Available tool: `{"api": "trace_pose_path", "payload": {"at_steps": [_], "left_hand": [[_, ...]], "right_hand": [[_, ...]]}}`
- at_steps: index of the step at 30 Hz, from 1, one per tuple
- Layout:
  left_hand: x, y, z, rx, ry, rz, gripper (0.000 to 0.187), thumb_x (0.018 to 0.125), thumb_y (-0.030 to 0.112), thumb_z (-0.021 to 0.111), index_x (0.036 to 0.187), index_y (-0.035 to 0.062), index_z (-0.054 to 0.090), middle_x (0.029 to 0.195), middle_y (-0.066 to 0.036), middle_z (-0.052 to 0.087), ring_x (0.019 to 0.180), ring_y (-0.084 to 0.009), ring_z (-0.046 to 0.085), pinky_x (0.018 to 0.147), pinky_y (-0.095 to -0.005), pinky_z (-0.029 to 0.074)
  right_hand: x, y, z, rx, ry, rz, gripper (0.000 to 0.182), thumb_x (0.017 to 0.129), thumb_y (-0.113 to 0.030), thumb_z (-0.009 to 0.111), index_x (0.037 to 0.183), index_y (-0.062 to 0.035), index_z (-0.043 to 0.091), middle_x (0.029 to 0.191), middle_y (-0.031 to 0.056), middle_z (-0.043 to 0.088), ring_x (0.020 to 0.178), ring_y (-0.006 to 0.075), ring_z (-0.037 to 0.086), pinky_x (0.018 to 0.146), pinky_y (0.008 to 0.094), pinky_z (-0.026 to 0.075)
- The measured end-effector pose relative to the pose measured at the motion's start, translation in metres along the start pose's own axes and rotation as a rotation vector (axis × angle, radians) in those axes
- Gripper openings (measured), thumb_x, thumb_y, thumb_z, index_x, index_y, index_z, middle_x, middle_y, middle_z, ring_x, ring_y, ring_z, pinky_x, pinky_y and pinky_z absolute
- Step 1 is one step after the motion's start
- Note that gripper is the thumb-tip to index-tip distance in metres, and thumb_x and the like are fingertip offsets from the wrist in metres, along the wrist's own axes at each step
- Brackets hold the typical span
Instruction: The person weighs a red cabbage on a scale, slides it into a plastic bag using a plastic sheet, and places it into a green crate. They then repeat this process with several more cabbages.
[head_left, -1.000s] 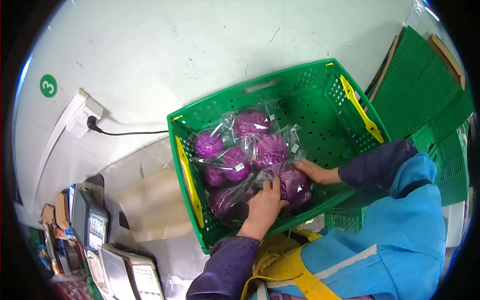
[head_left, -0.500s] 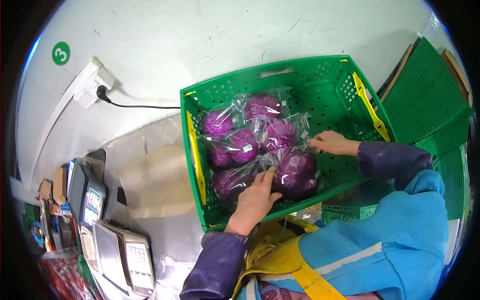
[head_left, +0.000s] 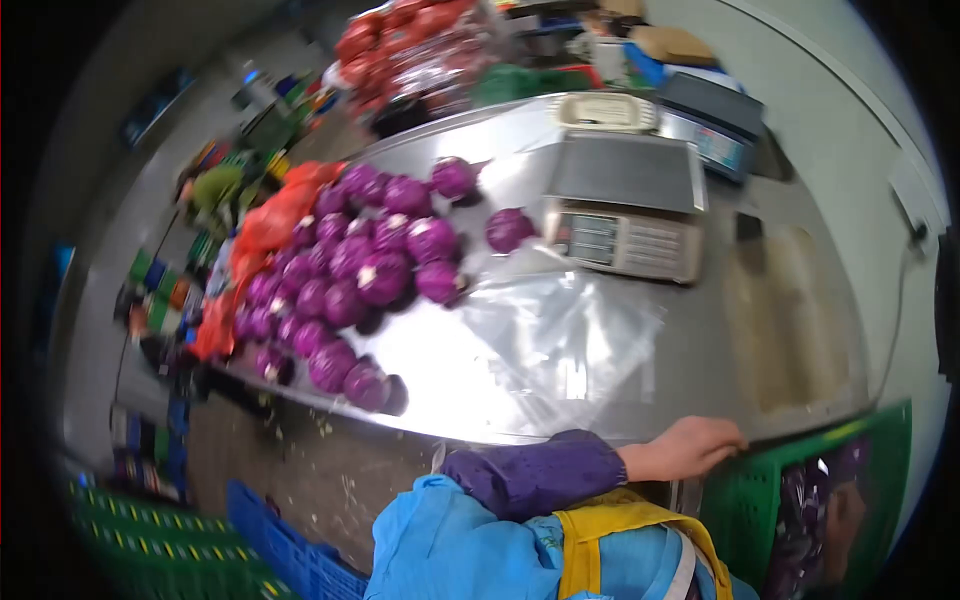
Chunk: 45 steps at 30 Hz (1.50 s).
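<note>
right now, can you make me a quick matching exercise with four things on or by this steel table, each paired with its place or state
Things:
1. purple cabbages
2. scale
3. clear bags
4. green crate

Places or states:
A. at the table's right end, wrapped cabbages inside
B. lying flat mid-table, in front of the scale
C. heaped loose on the table's left side
D. at the back of the table, keypad facing forward

Pairs: 1-C, 2-D, 3-B, 4-A

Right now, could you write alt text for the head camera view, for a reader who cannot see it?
A person's hand, in a purple sleeve, rests on the rim of a green crate at the edge of a steel table. On the table lie a heap of purple cabbages, clear plastic bags and a weighing scale.
</note>
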<state>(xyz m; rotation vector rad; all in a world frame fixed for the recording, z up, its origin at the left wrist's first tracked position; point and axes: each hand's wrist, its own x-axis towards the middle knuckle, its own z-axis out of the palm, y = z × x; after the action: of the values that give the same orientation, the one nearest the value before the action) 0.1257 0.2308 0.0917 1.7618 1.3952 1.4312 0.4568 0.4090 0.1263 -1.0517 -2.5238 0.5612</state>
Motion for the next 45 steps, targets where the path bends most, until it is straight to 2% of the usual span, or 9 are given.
{"api": "trace_pose_path", "payload": {"at_steps": [8, 12, 16, 20, 22, 30, 34, 39, 45], "left_hand": [[-0.185, -0.036, -0.148, 0.164, 0.854, -0.548, 0.026, 0.082, 0.003, 0.057, 0.107, 0.0020, 0.057, 0.097, -0.009, 0.063, 0.089, -0.0169, 0.062, 0.069, -0.0297, 0.049], [-0.314, -0.028, -0.237, 1.196, 1.226, -0.605, 0.045, 0.076, 0.009, 0.062, 0.117, -0.0001, 0.045, 0.115, -0.018, 0.048, 0.109, -0.0305, 0.044, 0.093, -0.0393, 0.033], [-0.393, 0.017, -0.334, 0.997, 1.677, -0.894, 0.076, 0.068, 0.020, 0.072, 0.128, -0.0006, 0.031, 0.121, -0.022, 0.034, 0.114, -0.0362, 0.035, 0.100, -0.0414, 0.028], [-0.449, -0.015, -0.383, 0.656, 1.333, -1.281, 0.109, 0.051, 0.043, 0.079, 0.138, 0.0128, 0.020, 0.131, -0.031, 0.026, 0.113, -0.0469, 0.037, 0.098, -0.0483, 0.032], [-0.437, -0.017, -0.374, 0.864, 1.373, -1.211, 0.104, 0.051, 0.039, 0.077, 0.137, 0.0181, 0.022, 0.130, -0.027, 0.028, 0.110, -0.0497, 0.038, 0.093, -0.0521, 0.036], [-0.472, -0.012, -0.380, 0.696, 1.454, -1.121, 0.092, 0.055, 0.037, 0.077, 0.133, 0.0120, 0.034, 0.122, -0.021, 0.040, 0.114, -0.0393, 0.041, 0.096, -0.0437, 0.037], [-0.460, 0.012, -0.375, -0.545, 1.841, -0.512, 0.081, 0.070, 0.027, 0.073, 0.135, 0.0132, 0.028, 0.126, -0.012, 0.043, 0.109, -0.0270, 0.051, 0.086, -0.0496, 0.046], [-0.449, 0.021, -0.370, -0.948, 1.745, -0.262, 0.070, 0.081, 0.042, 0.060, 0.135, 0.0142, 0.026, 0.133, -0.012, 0.037, 0.122, -0.0305, 0.038, 0.094, -0.0553, 0.036], [-0.372, 0.023, -0.369, -1.128, 1.538, -0.212, 0.076, 0.069, 0.047, 0.068, 0.129, 0.0127, 0.037, 0.128, -0.013, 0.042, 0.118, -0.0312, 0.042, 0.095, -0.0533, 0.039]], "right_hand": [[0.135, -0.173, 0.084, 0.061, -0.371, -0.242, 0.005, 0.077, -0.005, 0.053, 0.079, -0.0018, 0.049, 0.070, 0.0113, 0.048, 0.060, 0.0211, 0.049, 0.054, 0.0303, 0.038], [0.157, -0.259, 0.139, -0.007, -0.447, -0.637, 0.007, 0.067, -0.001, 0.059, 0.071, -0.0028, 0.053, 0.065, 0.0118, 0.055, 0.059, 0.0270, 0.055, 0.053, 0.0332, 0.043], [0.163, -0.326, 0.179, 0.040, -0.563, -0.789, 0.009, 0.067, -0.001, 0.063, 0.074, -0.0010, 0.056, 0.064, 0.0112, 0.055, 0.054, 0.0239, 0.054, 0.051, 0.0307, 0.043], [0.167, -0.365, 0.209, -0.005, -0.629, -0.865, 0.010, 0.069, -0.006, 0.064, 0.073, -0.0011, 0.057, 0.063, 0.0114, 0.055, 0.054, 0.0248, 0.055, 0.052, 0.0318, 0.043], [0.176, -0.385, 0.212, -0.173, -0.815, -0.852, 0.021, 0.084, -0.019, 0.057, 0.098, -0.0036, 0.061, 0.085, 0.0201, 0.062, 0.078, 0.0359, 0.059, 0.068, 0.0405, 0.046], [0.179, -0.451, 0.248, -0.160, -0.943, -0.881, 0.021, 0.084, -0.021, 0.057, 0.092, -0.0019, 0.062, 0.085, 0.0198, 0.062, 0.079, 0.0361, 0.059, 0.066, 0.0407, 0.046], [0.176, -0.475, 0.260, -0.223, -0.978, -0.888, 0.023, 0.085, -0.023, 0.056, 0.095, -0.0035, 0.062, 0.086, 0.0201, 0.062, 0.081, 0.0361, 0.059, 0.068, 0.0412, 0.046], [0.164, -0.500, 0.303, 0.090, -0.890, -0.937, 0.015, 0.069, -0.009, 0.067, 0.081, -0.0028, 0.060, 0.069, 0.0106, 0.058, 0.062, 0.0246, 0.059, 0.057, 0.0310, 0.047], [0.155, -0.560, 0.325, 0.416, -1.049, -0.780, 0.064, 0.071, -0.018, 0.070, 0.126, -0.0070, 0.040, 0.118, 0.0124, 0.047, 0.096, 0.0229, 0.054, 0.071, 0.0311, 0.048]]}}
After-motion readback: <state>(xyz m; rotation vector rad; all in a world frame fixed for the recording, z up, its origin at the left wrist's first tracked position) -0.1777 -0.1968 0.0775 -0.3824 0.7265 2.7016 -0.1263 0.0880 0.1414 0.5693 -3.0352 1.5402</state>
